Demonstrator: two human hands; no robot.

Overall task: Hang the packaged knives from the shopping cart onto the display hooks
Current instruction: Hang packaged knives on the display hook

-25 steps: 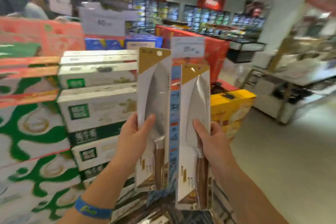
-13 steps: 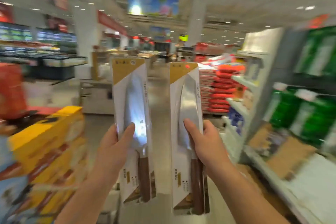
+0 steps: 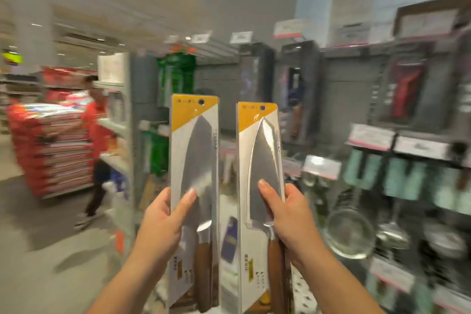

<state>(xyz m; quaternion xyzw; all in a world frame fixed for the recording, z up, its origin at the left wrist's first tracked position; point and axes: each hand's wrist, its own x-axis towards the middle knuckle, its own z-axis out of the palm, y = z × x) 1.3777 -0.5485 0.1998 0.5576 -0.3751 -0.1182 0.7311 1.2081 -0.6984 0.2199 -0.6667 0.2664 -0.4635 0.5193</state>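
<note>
Left hand [image 3: 163,224] and right hand [image 3: 288,216] each clamp a packaged knife [image 3: 195,160] [image 3: 260,160] mid-card, thumb over blister; stiff, slick, handle-heavy, so guide top hole [image 3: 201,102] onto hook.

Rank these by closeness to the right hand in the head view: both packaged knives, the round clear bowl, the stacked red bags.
1. Right packaged knife, gripped by the right hand.
2. Left packaged knife, just alongside, in the left hand.
3. Round clear bowl, on the display to the right.
4. Stacked red bags, far left across the aisle.
</note>
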